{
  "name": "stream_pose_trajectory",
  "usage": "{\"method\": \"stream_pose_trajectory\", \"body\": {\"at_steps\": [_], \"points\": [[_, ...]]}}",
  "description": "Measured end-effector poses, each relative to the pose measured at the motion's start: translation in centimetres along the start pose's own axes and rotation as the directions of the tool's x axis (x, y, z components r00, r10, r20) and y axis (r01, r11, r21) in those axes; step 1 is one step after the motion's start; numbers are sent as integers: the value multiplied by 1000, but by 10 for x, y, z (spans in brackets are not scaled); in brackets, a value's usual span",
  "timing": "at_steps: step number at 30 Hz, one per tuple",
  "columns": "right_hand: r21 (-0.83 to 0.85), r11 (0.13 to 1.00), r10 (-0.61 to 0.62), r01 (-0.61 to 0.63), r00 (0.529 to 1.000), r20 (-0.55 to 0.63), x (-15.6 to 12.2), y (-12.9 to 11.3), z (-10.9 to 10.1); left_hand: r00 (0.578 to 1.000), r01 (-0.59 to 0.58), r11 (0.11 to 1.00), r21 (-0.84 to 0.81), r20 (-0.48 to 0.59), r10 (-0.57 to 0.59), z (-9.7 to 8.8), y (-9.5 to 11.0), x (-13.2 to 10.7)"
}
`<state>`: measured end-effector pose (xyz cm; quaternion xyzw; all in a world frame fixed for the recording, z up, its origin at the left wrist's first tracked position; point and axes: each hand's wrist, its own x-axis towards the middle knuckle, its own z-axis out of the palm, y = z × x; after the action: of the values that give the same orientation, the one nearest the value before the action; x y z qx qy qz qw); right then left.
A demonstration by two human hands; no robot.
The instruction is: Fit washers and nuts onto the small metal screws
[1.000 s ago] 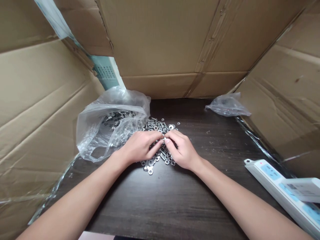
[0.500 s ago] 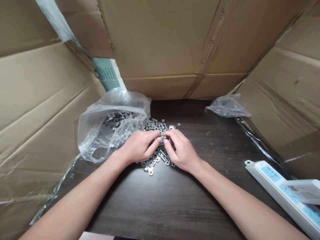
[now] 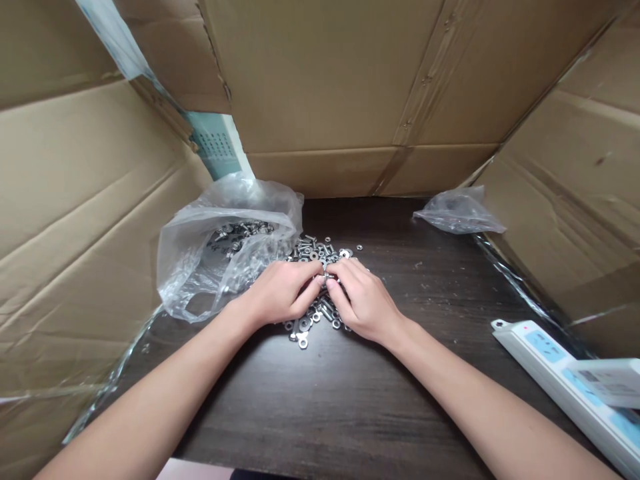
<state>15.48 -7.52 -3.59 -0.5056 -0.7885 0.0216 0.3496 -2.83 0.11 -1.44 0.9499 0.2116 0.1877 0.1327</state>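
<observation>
Over a loose pile of bolts, nuts and washers [image 3: 326, 309], my two hands meet fingertip to fingertip. Between them is a small silvery bolt [image 3: 326, 277], mostly covered by the fingers. My left hand [image 3: 283, 290] pinches it from the left with thumb and forefinger. From the right, the thumb and curled forefinger of my right hand [image 3: 364, 297] close on the same bolt. Whether a nut or washer sits on it is too small to tell. Part of the pile is hidden beneath both hands.
A clear plastic bag [image 3: 183, 257] holding more fasteners lies open at the left. At the back right is a smaller plastic bag [image 3: 457, 210]. A white power strip [image 3: 545, 380] with a plug runs along the right. Cardboard walls [image 3: 325, 87] surround the dark tabletop [image 3: 300, 413].
Both hands keep their pinch at nearly the same spot, with only slight finger movement. The whole view has shifted very slightly.
</observation>
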Motion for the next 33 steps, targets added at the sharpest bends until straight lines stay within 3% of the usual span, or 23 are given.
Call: {"method": "stream_pose_trajectory", "body": {"at_steps": [22, 33], "points": [[91, 992, 81, -82, 997, 9, 0, 1, -1, 991, -87, 992, 86, -93, 95, 5, -4, 0], [144, 978, 154, -154, 988, 10, -3, 2, 1, 991, -107, 990, 95, -65, 113, 3, 0, 0]]}}
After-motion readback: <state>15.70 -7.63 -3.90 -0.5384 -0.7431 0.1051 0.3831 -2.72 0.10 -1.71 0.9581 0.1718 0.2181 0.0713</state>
